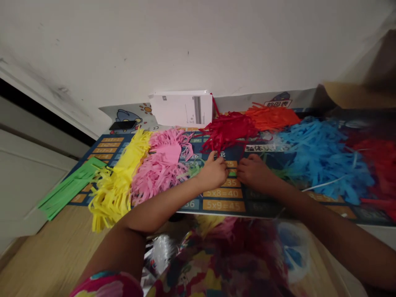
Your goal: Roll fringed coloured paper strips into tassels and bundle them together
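My left hand [214, 172] is over the middle of the printed table mat, its fingers curled together and thumb raised. Just beyond its fingertips lies a bunch of red paper fringe [230, 130], its loose strips hanging towards both hands. My right hand [255, 172] is a short way to the right, with the fingers bent and pinched close to a thin red strand. What either hand grips, if anything, is too small and blurred to make out. Pink fringe [170, 152] lies left of my left hand, and blue fringe [324, 156] to the right of my right hand.
Yellow fringe [122, 177] and slit green paper [72, 187] lie at the left, the green overhanging the edge. Orange fringe [274, 117] sits behind. A white box [182, 109] leans on the wall beside a dark phone [123, 125]. More red fringe [380, 165] is far right.
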